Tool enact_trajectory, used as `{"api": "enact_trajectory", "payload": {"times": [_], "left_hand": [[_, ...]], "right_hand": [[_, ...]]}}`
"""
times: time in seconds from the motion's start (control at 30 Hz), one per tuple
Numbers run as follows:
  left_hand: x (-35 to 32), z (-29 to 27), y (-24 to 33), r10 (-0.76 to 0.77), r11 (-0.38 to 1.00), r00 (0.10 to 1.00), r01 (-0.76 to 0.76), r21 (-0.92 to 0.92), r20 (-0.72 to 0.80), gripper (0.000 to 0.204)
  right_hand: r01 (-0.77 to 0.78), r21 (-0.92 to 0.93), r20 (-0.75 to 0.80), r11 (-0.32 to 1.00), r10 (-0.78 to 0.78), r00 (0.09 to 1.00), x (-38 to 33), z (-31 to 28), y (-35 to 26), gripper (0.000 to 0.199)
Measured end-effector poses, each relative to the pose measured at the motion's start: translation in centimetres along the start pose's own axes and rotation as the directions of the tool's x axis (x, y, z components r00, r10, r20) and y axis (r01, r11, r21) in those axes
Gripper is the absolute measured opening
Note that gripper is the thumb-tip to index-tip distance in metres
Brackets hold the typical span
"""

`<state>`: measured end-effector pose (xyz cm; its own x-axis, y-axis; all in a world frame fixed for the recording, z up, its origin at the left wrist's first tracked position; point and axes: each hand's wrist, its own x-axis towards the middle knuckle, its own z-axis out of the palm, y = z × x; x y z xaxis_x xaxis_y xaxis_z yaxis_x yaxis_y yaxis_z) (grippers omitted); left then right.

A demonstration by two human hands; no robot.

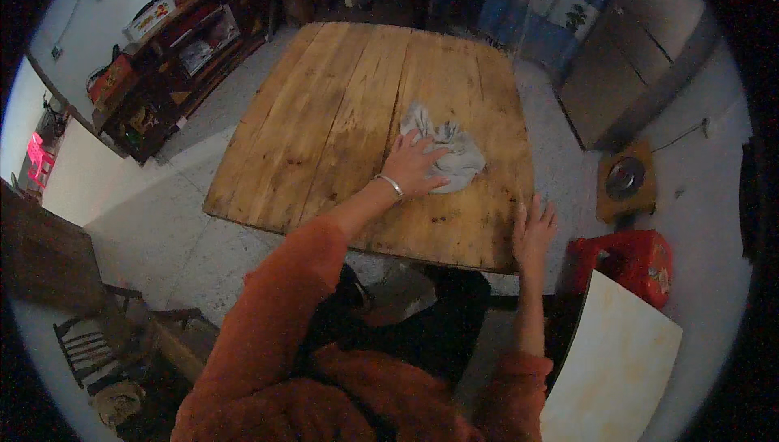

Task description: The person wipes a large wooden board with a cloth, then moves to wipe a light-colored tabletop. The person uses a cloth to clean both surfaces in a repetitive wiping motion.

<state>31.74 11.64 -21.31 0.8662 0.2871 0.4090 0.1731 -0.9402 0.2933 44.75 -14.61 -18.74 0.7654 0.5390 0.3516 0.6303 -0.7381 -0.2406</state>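
A crumpled pale grey cloth [458, 158] lies on the wooden table [324, 118], right of its middle. My left hand [414, 165] presses down on the cloth's left part with fingers spread, and a silvery bracelet circles that wrist. At the table's right edge, near the front corner, rests my right hand [534, 231], its fingers stretched out and holding nothing. The tabletop is made of broad planks with dark stains and rounded corners.
A dark wooden cabinet [191, 53] stands along the left wall. To the right are a yellow box-shaped speaker [625, 181], a red plastic stool [649, 251] and a pale board [621, 353]. Wooden chairs [89, 353] stand at lower left; clothes hang behind the table.
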Motion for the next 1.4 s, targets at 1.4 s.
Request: {"api": "enact_trajectory", "payload": {"times": [1.4], "left_hand": [[-19.7, -12.3, -12.5, -0.341, 0.894, 0.938, 0.341, 0.289, -0.053, 0.038]], "right_hand": [[-0.119, 0.059, 0.094, 0.991, 0.113, 0.989, -2.1, 5.6, 3.7, 0.062]]}}
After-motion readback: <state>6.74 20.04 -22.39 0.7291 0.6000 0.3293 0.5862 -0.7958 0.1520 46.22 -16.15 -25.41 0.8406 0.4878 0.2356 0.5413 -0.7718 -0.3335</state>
